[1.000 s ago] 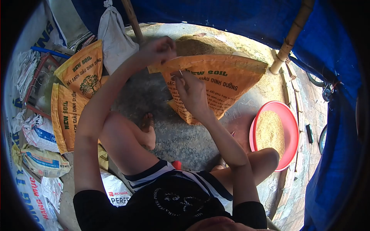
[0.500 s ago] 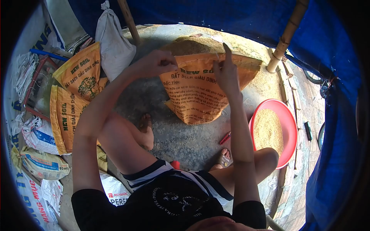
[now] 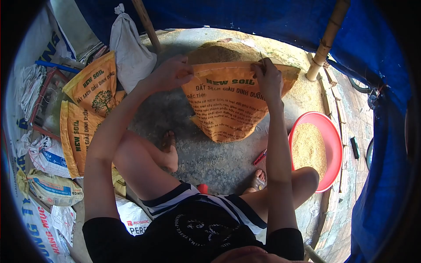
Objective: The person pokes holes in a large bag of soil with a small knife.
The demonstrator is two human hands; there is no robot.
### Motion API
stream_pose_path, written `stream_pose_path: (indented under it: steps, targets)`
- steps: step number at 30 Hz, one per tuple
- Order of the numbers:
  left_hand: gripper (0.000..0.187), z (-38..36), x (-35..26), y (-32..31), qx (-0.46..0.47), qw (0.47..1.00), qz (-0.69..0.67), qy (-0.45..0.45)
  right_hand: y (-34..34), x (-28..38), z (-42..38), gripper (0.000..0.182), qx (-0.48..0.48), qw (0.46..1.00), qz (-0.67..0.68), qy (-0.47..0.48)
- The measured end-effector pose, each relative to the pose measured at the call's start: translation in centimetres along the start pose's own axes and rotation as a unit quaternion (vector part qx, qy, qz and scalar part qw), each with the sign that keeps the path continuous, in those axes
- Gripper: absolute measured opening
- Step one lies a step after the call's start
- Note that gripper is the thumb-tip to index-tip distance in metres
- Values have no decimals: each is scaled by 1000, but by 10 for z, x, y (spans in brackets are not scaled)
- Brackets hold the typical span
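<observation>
An orange printed sack [image 3: 228, 105] stands on the floor in front of me, its top edge stretched level between my hands. My left hand [image 3: 172, 73] is closed on the sack's top left corner. My right hand [image 3: 268, 76] pinches the same edge further right, with a thin strand sticking up by the fingers. The right end of the sack's top fans out past my right hand. Behind the sack lies a heap of grain [image 3: 215, 52].
A pink basin [image 3: 335, 151] of grain sits by my right knee. A red tool [image 3: 260, 157] lies near my right foot. Further orange sacks [image 3: 76, 136] and a tied white sack [image 3: 129, 48] are at the left. A bamboo post [image 3: 326, 39] stands at the right.
My right hand has come down from above the sack onto its top edge. My left hand has shifted slightly left, and the top edge now looks straighter.
</observation>
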State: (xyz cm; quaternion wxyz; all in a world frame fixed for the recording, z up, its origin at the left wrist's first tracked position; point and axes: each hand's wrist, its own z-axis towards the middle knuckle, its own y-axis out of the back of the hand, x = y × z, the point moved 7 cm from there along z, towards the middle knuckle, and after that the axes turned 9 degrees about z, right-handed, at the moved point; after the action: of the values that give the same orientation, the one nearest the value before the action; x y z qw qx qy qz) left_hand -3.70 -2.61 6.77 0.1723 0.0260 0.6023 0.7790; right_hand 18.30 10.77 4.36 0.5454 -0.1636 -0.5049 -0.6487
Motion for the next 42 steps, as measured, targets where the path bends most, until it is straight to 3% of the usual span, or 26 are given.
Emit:
stream_pose_path:
  steps: [7, 10, 12, 16, 18, 19, 22, 24, 25, 26, 27, 28, 29, 30, 31, 33, 34, 36, 40, 42]
  targets:
    - [21, 2, 10, -5, 15, 999, 51, -6, -1, -2, -1, 20, -10, 1000, -4, 4]
    - [21, 0, 10, -2, -27, 995, 92, -35, -2, -1, -2, 19, -22, 1000, -3, 11]
    - [22, 0, 12, -4, 28, 996, 80, -22, -2, -2, -1, 18, -31, 999, -1, 19]
    - [29, -11, -14, 8, 1, 996, 48, -77, 0, -4, -2, 24, -15, 995, 97, 19]
    - [32, -14, -8, 4, 85, 983, -153, 56, 1, 1, -6, 29, -14, 992, 123, 11]
    - [32, -14, -6, 7, 85, 983, -154, 58, 1, 5, -8, 34, -19, 990, 139, 1]
    - [35, -9, 18, 19, 22, 967, -238, 83, -3, 26, -16, 38, -1, 986, 164, -30]
    - [28, -8, 54, 32, -147, 940, -281, 124, -16, 36, -24, 38, 23, 983, 175, -50]
    - [28, -8, 69, 31, -149, 940, -281, 125, -28, 38, -29, 37, 65, 972, 210, -80]
    - [28, -14, 91, 40, -219, 926, -261, 164, -38, 39, -34, 37, 106, 958, 244, -109]
    - [29, -22, 111, 46, -287, 905, -241, 202, -48, 46, -39, 36, 166, 951, 251, -71]
    - [29, -22, 123, 46, -287, 905, -241, 202, -54, 45, -44, 36, 166, 951, 251, -71]
    - [33, -25, 126, 57, -327, 924, -49, 193, -67, 52, -50, 38, 217, 934, 282, -43]
    - [37, -27, 119, 64, -354, 907, 144, 177, -76, 60, -57, 40, 267, 912, 311, -14]
    - [37, -23, 104, 67, -355, 907, 144, 177, -75, 69, -60, 40, 268, 912, 311, -14]
    - [43, 1, 59, 45, -234, 965, 92, 77, -85, 77, -78, 41, 381, 869, 294, -114]
    - [43, 5, 48, 38, -234, 964, 91, 80, -88, 76, -79, 41, 383, 868, 294, -114]
    - [41, 13, 11, 16, -195, 968, 138, -72, -94, 69, -84, 44, 409, 868, 248, -133]
    - [39, 19, 12, -3, -139, 974, 178, -29, -94, 72, -86, 44, 407, 871, 236, -141]
    - [36, 25, 36, -20, -4, 995, 33, 92, -100, 66, -85, 44, 402, 869, 262, -120]
